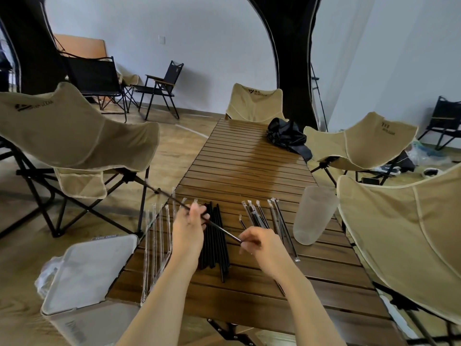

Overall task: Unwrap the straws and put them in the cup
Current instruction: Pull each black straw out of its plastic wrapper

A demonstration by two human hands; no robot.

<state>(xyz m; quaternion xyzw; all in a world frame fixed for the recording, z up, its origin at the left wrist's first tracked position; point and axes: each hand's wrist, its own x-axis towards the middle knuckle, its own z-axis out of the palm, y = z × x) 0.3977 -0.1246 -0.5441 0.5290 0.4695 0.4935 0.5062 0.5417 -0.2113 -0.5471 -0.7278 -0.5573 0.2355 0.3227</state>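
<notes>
Fingers (198, 212) of the left hand (188, 228) curl round a black straw (222, 229) near its middle. The fingers of the right hand (262, 242) pinch its near end. The straw slants up to the left, above the tabletop (249, 166). I cannot tell if its wrapper is on.

On the floor at the far left stands a white bin (87, 270). Its lid is shut, so what is inside is hidden. On the left side of the tabletop lie clear wrappers (157, 245) in a row. Just beside them, under the hands, lie bare black straws (215, 250) in a bunch. To the right lie wrapped straws (262, 218). Near them stands a frosted cup (314, 216), upright by the right edge. All the bare straws lie outside the cup.
</notes>
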